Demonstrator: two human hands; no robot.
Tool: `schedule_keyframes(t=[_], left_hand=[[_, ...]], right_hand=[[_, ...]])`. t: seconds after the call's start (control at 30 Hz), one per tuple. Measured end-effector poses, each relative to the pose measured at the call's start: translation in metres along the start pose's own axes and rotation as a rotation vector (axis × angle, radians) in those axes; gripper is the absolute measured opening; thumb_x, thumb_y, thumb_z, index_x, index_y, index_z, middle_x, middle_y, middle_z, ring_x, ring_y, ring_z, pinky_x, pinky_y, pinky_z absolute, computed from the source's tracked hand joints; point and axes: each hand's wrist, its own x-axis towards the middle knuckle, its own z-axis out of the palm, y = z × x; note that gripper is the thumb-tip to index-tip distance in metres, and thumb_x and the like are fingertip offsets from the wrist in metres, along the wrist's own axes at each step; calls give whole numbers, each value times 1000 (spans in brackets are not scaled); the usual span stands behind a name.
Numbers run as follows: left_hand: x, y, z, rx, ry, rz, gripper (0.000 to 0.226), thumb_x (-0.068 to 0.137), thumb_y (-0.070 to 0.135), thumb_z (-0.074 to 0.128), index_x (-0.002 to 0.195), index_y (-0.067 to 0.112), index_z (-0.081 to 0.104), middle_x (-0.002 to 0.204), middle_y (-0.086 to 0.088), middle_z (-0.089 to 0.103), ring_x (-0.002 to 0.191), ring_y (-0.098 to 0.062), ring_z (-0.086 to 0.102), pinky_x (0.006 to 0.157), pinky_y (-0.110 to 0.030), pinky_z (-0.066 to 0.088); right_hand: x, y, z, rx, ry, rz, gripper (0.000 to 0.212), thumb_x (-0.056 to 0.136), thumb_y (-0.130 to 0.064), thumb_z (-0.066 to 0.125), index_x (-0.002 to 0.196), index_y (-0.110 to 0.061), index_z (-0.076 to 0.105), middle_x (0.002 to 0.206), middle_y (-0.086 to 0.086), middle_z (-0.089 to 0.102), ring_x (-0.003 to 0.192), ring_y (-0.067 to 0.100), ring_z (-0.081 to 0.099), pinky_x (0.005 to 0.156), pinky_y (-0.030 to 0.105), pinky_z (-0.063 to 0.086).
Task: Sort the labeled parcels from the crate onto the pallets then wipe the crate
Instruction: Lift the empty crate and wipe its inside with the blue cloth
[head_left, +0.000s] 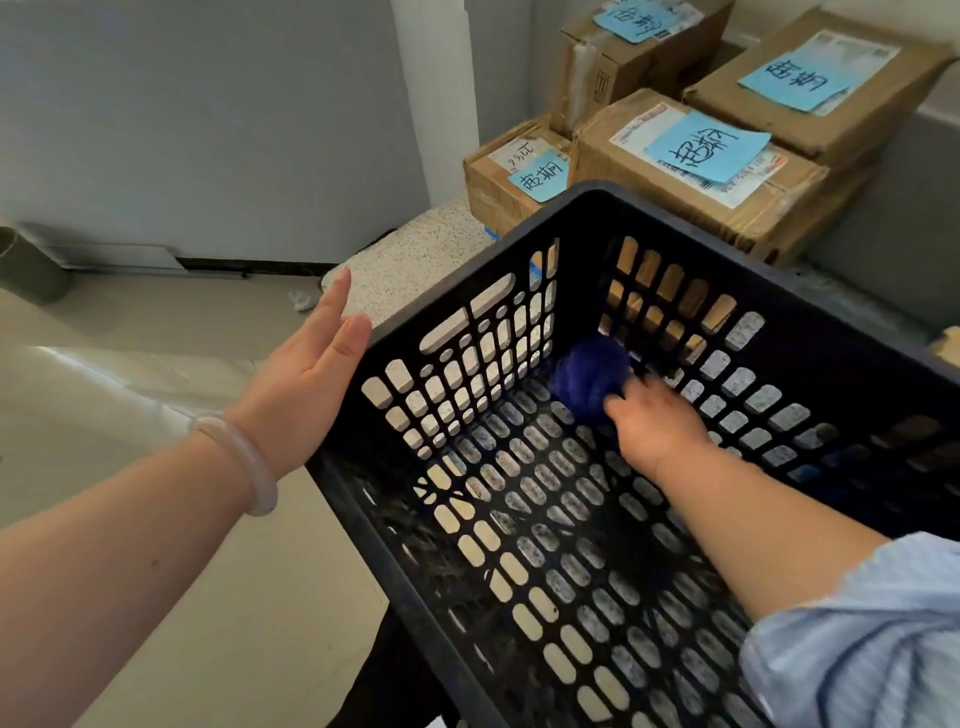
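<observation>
On my feed a grey wall (208, 104) fills the back, with a white column (436, 78) running up it near the middle. At the far left a dark green round bin (26, 265) stands on the pale floor (182, 322) — only part of it shows. A flat pale panel (119, 257) lies along the wall's foot beside a black skirting strip (260, 266), and a crumpled white scrap (301, 300) lies on the floor nearby.

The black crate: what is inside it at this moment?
Inside the black crate only a dark blue cloth shows, gripped by the right hand near the far corner. No parcel shows. The sleeve covers part of its floor.
</observation>
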Motion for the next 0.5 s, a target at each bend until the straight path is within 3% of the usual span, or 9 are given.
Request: schedule_keyframes(t=[0.1,0.17,0.3,0.5], left_hand=[[1,-3,-1,-1,6,-13,67,89,74,23,150,51,9,154,15,35,143,-9,26,119,-34,18],[1,-4,-2,17,-4,-14,67,88,75,22,149,52,9,154,15,35,142,-12,28,119,-39,20],[-1,-2,-1,29,-8,-29,66,86,74,22,148,55,9,154,10,36,140,-18,33,117,-46,24],[3,-7,-2,9,-19,-31,72,78,84,22,145,61,9,152,14,38,140,-16,34,117,-47,25]], right_hand=[[-3,-31,3,260,-53,166,34,94,-17,47,128,-16,50,135,11,39,115,33,46,94,40,42],[-13,-62,9,428,-85,151,26,95,-19,48,120,-16,54,132,10,38,108,30,51,94,40,44],[-53,-105,27,547,-108,-109,7,94,-19,51,96,-24,54,128,0,35,100,17,52,94,38,47],[-86,-103,38,440,-271,-555,19,92,-24,47,107,-24,59,125,-1,38,103,23,51,95,41,44]])
